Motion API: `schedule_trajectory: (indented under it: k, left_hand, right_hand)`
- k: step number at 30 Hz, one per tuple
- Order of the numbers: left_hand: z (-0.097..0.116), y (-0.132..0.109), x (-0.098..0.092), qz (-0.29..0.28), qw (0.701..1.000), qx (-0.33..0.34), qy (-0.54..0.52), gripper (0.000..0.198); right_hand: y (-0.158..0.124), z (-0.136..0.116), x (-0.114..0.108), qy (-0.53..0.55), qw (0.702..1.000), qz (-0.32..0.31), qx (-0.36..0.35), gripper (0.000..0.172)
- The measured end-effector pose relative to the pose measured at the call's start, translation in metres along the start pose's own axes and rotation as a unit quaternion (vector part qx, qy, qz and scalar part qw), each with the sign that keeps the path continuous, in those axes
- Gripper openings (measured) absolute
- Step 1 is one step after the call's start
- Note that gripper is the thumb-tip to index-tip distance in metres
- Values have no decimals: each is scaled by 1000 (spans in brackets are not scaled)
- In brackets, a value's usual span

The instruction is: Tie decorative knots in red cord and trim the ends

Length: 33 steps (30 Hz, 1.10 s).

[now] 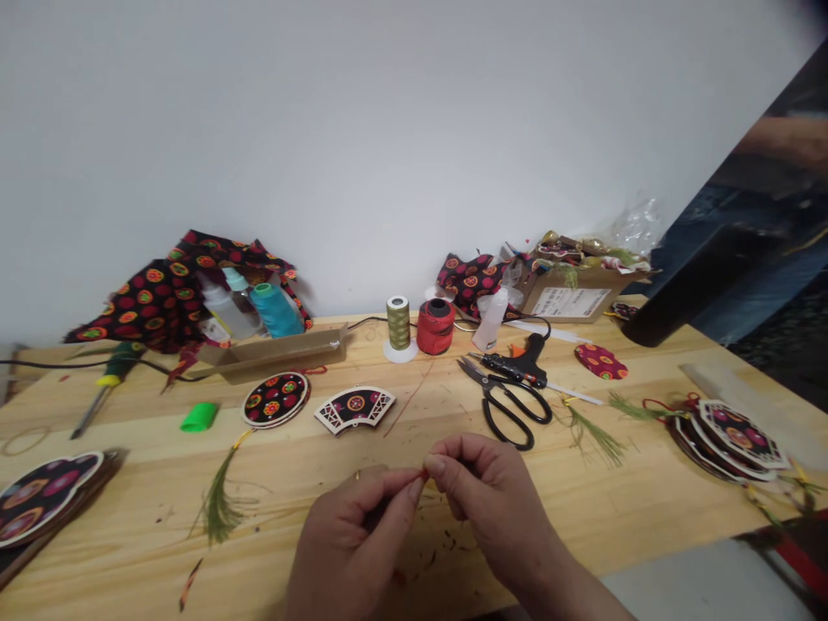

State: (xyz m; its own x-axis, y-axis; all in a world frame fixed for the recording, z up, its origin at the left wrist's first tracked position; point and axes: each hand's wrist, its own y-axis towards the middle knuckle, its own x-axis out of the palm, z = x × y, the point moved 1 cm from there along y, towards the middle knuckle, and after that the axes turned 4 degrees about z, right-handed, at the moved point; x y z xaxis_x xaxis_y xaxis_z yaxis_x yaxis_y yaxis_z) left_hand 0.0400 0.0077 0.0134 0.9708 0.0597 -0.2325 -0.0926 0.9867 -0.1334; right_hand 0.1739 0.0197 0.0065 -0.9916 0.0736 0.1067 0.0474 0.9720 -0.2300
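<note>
My left hand (pixel 359 535) and my right hand (pixel 492 500) meet low in the middle of the head view, just above the wooden table (pixel 647 509). Both pinch a thin red thread (pixel 423 473) between thumb and forefinger, fingertips almost touching. A strand of the thread seems to run up toward the red thread spool (pixel 435 327) at the back. A fan-shaped ornament (pixel 355 407) and a round ornament with a green tassel (pixel 275 399) lie just beyond my hands.
Black scissors (pixel 508 405) and a glue gun (pixel 521 362) lie right of centre. An olive thread spool (pixel 398 323), glue bottle (pixel 492 319), cardboard boxes (pixel 575 297), patterned fabric (pixel 161 297), a screwdriver (pixel 103 384) and stacked ornaments (pixel 730 435) are around. Another person sits at the far right (pixel 763 224).
</note>
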Motion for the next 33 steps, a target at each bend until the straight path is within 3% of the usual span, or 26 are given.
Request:
schedule_trajectory:
  k: [7,15,20,33]
  left_hand:
    - [2,2,-5,7,985,145,92,15]
    - [4,6,-9,37,970,200,133,13]
    - [3,6,-8,54,970,197,133,13]
    - [8,-1,-1,100,987,109,67,11]
  right_hand:
    - [-3,4,0,7,1000,-4,18,16]
    - [-14,5,-2,-26,999,-12,18,15]
    - [-15,6,-2,-56,998,-5,12,20]
    - [-18,20,2,-46,999,-18,-7,24]
